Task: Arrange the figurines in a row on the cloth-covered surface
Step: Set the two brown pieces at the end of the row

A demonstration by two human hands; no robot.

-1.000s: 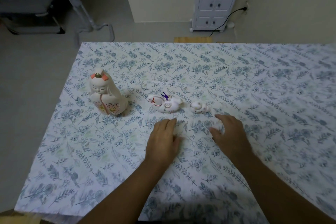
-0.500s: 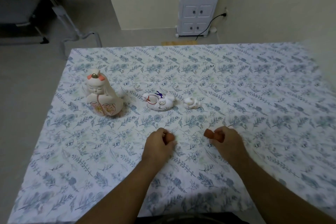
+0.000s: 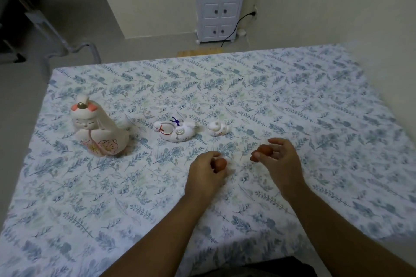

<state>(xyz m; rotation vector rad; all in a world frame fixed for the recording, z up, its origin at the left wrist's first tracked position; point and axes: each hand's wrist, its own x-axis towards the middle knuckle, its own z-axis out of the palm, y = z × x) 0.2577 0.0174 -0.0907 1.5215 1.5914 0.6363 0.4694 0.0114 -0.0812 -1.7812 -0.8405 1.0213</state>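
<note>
Three white figurines stand in a line on the floral cloth (image 3: pixel 292 101): a tall doll with pink ear patches (image 3: pixel 99 129) at the left, a flat rabbit with a purple bow (image 3: pixel 176 131) in the middle, and a tiny white figurine (image 3: pixel 218 128) to its right. My left hand (image 3: pixel 206 171) is closed around a small brown figurine (image 3: pixel 220 164) just above the cloth. My right hand (image 3: pixel 281 159) pinches a second small brown figurine (image 3: pixel 261 152), held slightly higher, below and right of the tiny white one.
A white cabinet with small drawers (image 3: pixel 221 0) stands against the far wall, with a black cable (image 3: pixel 238 22) plugged in beside it. A metal frame (image 3: pixel 67 45) rests on the floor at the far left. The cloth's right part holds nothing.
Both hands closed on small brown figurines near the row and lifted them a little. The view has tilted up and shifted, showing more of the far wall.
</note>
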